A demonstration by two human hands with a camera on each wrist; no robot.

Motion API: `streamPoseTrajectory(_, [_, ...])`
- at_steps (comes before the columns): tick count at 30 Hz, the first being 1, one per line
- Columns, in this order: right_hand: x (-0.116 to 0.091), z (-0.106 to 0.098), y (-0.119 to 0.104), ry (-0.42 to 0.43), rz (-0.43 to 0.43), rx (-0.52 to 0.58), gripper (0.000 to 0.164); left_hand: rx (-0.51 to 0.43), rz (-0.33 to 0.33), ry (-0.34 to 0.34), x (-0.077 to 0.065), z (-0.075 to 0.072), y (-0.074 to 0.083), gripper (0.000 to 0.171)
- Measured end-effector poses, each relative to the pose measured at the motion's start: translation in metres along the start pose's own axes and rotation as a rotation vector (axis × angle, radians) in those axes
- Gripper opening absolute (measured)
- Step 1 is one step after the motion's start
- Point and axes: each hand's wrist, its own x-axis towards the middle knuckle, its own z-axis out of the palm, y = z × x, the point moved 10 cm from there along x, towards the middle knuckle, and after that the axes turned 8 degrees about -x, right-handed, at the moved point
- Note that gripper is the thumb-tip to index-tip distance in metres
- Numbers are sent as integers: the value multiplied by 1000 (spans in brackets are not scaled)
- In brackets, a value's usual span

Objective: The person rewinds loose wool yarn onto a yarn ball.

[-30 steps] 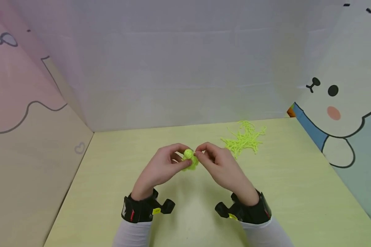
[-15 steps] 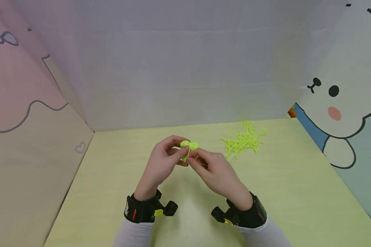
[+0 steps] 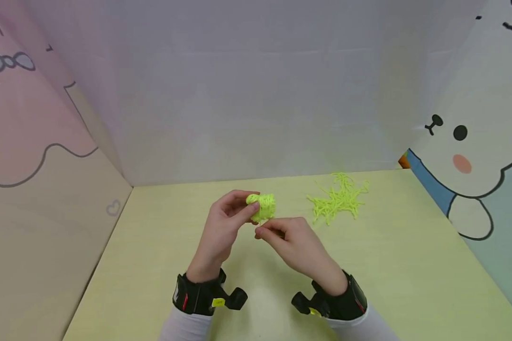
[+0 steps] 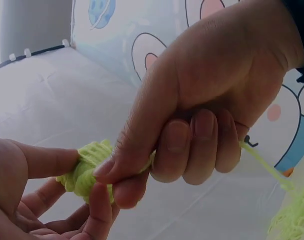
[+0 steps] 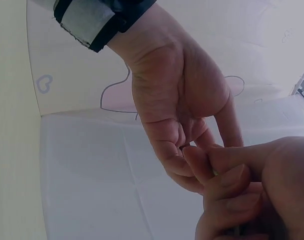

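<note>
My left hand (image 3: pixel 224 225) holds a small ball of neon yellow-green yarn (image 3: pixel 264 207) between thumb and fingers, above the table. Wound strands cross the ball's surface in the left wrist view. My right hand (image 3: pixel 292 241) is just below the ball, its thumb and index finger pinching a yarn strand (image 4: pixel 261 162) that comes from the ball. Past the curled right fingers, that strand runs on toward the loose yarn in the left wrist view. Fingers hide most of the ball in the right wrist view.
A tangled heap of the same yarn (image 3: pixel 339 198) lies on the pale yellow table (image 3: pixel 409 265), back and right of the hands. A plain pale backdrop (image 3: pixel 256 113) stands behind the table, with cartoon-printed panels at both sides. Each wrist wears a black camera band (image 3: pixel 198 293).
My right hand has moved from the ball's right side to below it, drawing the strand round. My left hand has turned the ball so its wound side shows. The heap stays put.
</note>
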Motion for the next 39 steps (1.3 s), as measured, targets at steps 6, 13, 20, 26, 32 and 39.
streamPoseTrajectory(6, [4, 3, 2, -25, 3, 20, 14, -12, 9, -34, -2, 3, 2, 26])
streamPoseTrajectory(13, [6, 9, 16, -99, 51, 54, 14, 17, -19, -123, -4, 9, 3, 26])
streamPoseTrajectory(20, [5, 4, 27, -168, 83, -18, 22, 134, -88, -335, -11, 22, -1, 24])
streamPoseTrajectory(26, [2, -4, 33, -187, 123, -30, 18, 289, -95, -416, -13, 25, -5, 19])
streamPoseTrajectory(32, [-2, -17, 36, -117, 173, -3, 18, 374, -136, -383, -13, 19, -9, 18])
streamPoseTrajectory(39, [-6, -34, 32, 0, 174, 30, 22, 435, -134, -329, -12, 15, -11, 19])
